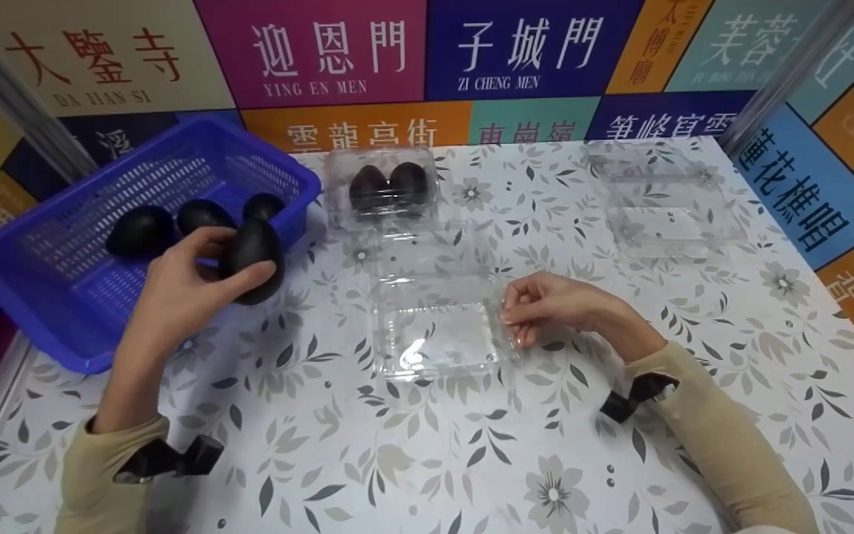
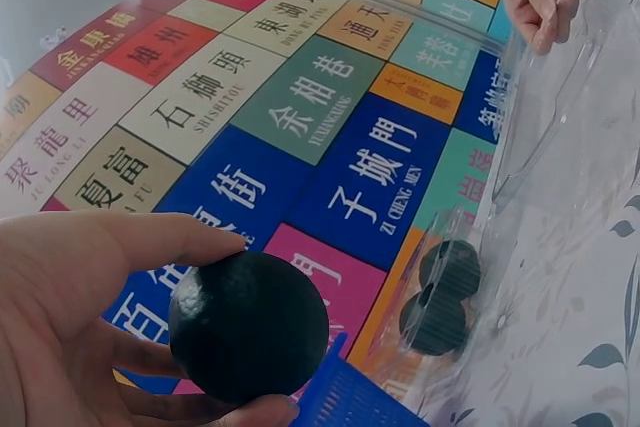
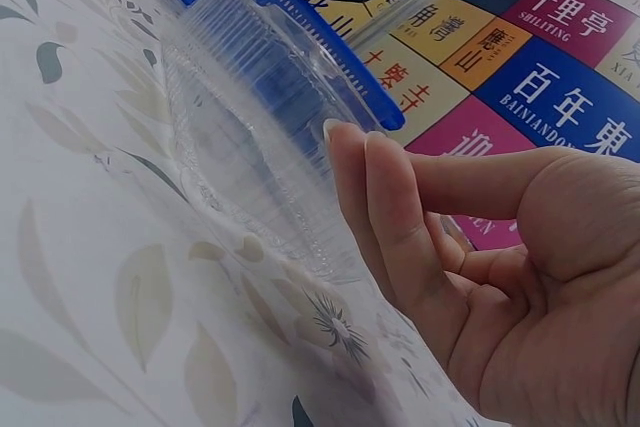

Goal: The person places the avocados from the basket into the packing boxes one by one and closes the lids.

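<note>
My left hand (image 1: pixel 182 278) holds a dark, egg-shaped avocado (image 1: pixel 255 256) between thumb and fingers, raised at the near right side of the blue basket (image 1: pixel 64 352). Up close in the left wrist view, the avocado (image 2: pixel 250 327) looks smooth and dark green. An open clear plastic clamshell box (image 1: pixel 434 289) lies in the middle of the table, with nothing inside. At its right edge, my right hand (image 1: pixel 560 300) pinches the plastic between thumb and fingertips. In the right wrist view the fingertips (image 3: pixel 385 187) meet right at the box's edge.
Several more avocados (image 1: pixel 141 231) lie in the basket at the left. Behind the middle box stands another clear box (image 1: pixel 338 159) with two avocados (image 1: pixel 407 180) in it. A further clear box (image 1: pixel 664 196) lies at the back right. Colourful printed panels (image 1: pixel 323 52) border the table.
</note>
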Demonstrator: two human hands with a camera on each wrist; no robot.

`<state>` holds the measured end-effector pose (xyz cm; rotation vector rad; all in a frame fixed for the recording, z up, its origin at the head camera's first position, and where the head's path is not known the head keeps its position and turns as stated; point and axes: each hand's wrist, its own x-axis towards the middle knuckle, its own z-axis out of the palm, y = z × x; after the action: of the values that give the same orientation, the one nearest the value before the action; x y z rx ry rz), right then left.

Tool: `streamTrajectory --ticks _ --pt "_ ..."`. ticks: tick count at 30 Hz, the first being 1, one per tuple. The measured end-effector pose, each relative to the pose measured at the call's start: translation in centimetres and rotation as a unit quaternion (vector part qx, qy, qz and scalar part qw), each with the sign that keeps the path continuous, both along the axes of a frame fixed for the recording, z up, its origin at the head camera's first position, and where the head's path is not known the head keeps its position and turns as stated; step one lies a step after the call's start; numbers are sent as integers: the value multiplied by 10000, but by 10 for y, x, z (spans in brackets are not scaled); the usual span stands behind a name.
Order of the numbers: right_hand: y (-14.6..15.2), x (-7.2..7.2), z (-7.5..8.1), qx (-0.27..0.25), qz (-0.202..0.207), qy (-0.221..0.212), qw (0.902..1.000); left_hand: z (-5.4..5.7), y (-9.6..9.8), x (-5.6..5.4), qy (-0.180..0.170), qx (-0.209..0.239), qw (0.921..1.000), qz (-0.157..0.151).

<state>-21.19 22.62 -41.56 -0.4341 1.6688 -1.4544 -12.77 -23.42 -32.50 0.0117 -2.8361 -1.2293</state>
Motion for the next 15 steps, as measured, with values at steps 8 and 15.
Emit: streamTrajectory --ticks 8,15 --pt "-2 1 -1 -9 -57 -40 10000 -2 12 2 8 12 9999 -120" --pt "-3 1 -1 7 -89 -16 10000 -3 25 3 24 22 9997 -251"
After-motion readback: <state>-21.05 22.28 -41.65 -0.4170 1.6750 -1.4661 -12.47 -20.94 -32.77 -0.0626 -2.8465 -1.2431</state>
